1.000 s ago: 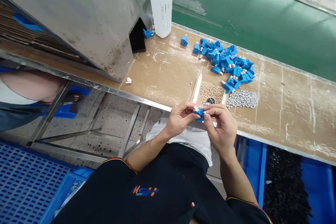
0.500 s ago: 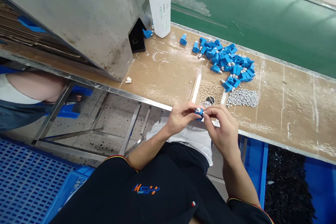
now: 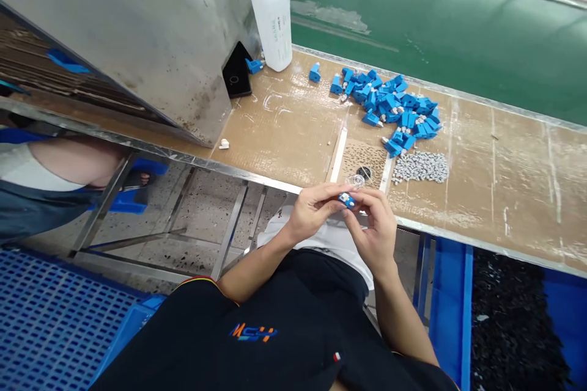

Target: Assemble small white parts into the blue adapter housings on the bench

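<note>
The bench (image 3: 518, 165) is carrying a pile of blue parts (image 3: 389, 104); by its near edge, L hand (image 3: 308, 214) and R hand (image 3: 376, 226) are pinching one blue pc. (image 3: 349, 200) in a fingertip grip. It's looking light, stiff, poss. slippery; blue sides are offering best hold, sparing the small, prob. fragile white bit (image 3: 344, 197).

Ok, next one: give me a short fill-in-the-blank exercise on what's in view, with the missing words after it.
The left hand and the right hand hold a small part coloured white and ____.
Beside the blue heap, the pebble-like pieces are ____.
The bottle stands ____, not on its side.
Beyond the worktop, the long surface is ____.

blue; grey; upright; green
</note>
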Motion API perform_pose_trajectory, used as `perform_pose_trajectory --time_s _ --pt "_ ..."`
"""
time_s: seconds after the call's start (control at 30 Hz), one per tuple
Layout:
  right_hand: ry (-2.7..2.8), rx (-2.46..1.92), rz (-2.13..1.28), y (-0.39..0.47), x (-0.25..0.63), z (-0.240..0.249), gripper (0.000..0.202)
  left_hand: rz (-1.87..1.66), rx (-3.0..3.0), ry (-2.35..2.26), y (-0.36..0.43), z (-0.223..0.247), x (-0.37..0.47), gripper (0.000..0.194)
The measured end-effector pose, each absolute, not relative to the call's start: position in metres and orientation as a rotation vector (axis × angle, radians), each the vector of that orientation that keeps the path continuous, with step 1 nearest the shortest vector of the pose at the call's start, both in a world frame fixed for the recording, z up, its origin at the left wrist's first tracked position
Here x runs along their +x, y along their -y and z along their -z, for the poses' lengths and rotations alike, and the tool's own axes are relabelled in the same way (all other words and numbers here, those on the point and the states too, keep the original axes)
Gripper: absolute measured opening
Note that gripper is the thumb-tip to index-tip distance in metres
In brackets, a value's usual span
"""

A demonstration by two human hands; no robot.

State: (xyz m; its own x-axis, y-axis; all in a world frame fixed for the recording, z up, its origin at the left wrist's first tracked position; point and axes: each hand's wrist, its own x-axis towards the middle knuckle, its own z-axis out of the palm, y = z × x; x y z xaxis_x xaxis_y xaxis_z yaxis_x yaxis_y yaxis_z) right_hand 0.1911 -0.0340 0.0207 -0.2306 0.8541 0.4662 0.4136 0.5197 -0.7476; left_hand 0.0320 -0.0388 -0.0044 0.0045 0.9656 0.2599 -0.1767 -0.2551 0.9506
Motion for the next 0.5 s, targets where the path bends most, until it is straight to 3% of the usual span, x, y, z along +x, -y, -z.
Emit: perform_pose_trajectory --time_s 0.1,0.37,0.5 --pt "1.832 -1.107 -0.376 0.038 0.190 -0.021 0.016 -1.370 1.295 -0.994 0.043 -0.006 0.042 0.049" --pt "1.770 -1.273 -0.050 0.035 0.191 -0.041 0.007 -1.302 1.455 -1.098 0.023 -0.035 0.070 0.029" --pt "1.726 -1.440 -0.067 0.022 0.238 -0.034 0.003 -1.032 1.674 -0.929 -0.025 -0.039 0.081 0.042"
